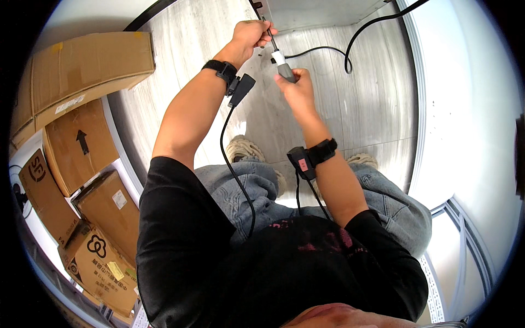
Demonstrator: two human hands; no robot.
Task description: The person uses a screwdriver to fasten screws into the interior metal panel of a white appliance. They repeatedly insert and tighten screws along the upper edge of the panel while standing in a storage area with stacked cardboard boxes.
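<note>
My right hand (301, 90) is closed round the grey handle of a screwdriver (285, 71) with a white collar and a thin dark shaft. The shaft points away from me, up to the foot of a pale metal panel (311, 13). Close to the far end, the fingers of my left hand (256, 34) pinch around the shaft. Whether a screw is also between those fingers I cannot make out. Small dark bits (260, 53) lie on the floor just below the left hand.
A black cable (328, 48) runs over the light wood-look floor (372, 104), looping up to the right. Cardboard boxes (82, 145) fill a rack on the left. A white wall (456, 120) stands to the right. Cords (225, 136) hang from devices strapped to both my wrists.
</note>
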